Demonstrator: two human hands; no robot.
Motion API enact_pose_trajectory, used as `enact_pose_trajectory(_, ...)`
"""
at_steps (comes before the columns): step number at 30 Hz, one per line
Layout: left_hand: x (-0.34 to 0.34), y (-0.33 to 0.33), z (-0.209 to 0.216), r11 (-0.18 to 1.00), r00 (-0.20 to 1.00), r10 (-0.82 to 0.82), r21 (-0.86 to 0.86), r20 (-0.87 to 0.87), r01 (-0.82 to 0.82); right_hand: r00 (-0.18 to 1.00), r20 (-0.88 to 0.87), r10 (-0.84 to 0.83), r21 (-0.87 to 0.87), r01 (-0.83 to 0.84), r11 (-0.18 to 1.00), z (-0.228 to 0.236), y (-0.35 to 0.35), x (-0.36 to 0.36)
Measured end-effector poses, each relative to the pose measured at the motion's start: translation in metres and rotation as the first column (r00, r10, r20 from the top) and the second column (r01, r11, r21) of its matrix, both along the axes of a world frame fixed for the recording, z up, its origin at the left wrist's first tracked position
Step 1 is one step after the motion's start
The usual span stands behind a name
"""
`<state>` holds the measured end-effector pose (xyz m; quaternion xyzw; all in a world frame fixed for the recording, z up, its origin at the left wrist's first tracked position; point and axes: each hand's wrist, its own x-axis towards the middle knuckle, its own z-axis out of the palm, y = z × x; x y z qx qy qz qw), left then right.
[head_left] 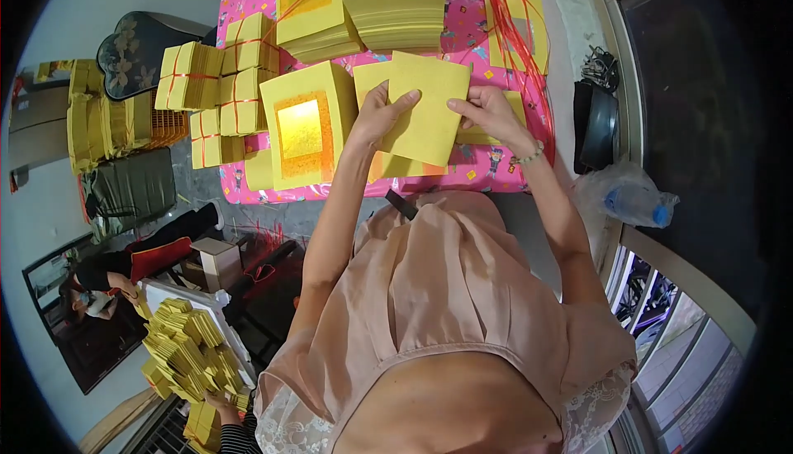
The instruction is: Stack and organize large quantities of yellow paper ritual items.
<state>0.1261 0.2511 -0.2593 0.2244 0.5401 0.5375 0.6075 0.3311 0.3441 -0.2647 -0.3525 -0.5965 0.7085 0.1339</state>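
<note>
Both my hands pinch a piece of yellow paper [429,107] by its side edges, tilted over the table; whether it is one sheet or a thin stack I cannot tell. My left hand [382,115] is closed on its left edge, thumb on top. My right hand [494,117], with a bracelet at the wrist, grips the right edge the same way. More yellow paper lies beneath, mostly hidden. Just left of my left hand stands a thick stack of yellow paper [339,99] with a gold square and orange border on its top sheet.
Taller paper stacks [388,12] stand at the far side of the pink patterned tablecloth [289,194]. Bundles tied with red string [241,99] sit at left. Loose red strings [529,74] hang at right. Two people work lower left around a table piled with yellow bundles [194,342].
</note>
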Motion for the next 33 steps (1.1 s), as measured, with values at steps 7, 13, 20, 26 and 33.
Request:
enact_pose_trajectory(7,0.011,0.009,0.002,0.999,0.999,-0.04,-0.013,-0.02,0.039,0.994,0.11,0.012,-0.147,0.004,0.989,0.01,-0.008,0.011)
enact_pose_trajectory(13,0.032,0.022,-0.003,1.0,0.995,0.008,-0.014,-0.103,-0.01,0.996,0.084,-0.027,-0.165,0.041,0.986,-0.004,-0.007,0.028)
enact_pose_trajectory(20,0.046,0.036,-0.023,1.0,0.994,0.011,-0.007,-0.106,-0.012,0.996,0.085,-0.021,-0.116,0.031,0.993,-0.023,-0.017,0.045)
enact_pose_trajectory(26,0.051,0.046,-0.017,0.999,0.98,0.019,-0.022,-0.196,-0.024,0.99,0.033,-0.14,-0.297,0.143,0.944,-0.037,-0.047,0.061)
enact_pose_trajectory(33,0.062,0.047,-0.034,0.988,0.976,-0.129,0.064,-0.177,0.143,0.976,0.095,-0.197,-0.316,0.217,0.924,-0.029,-0.033,0.078)
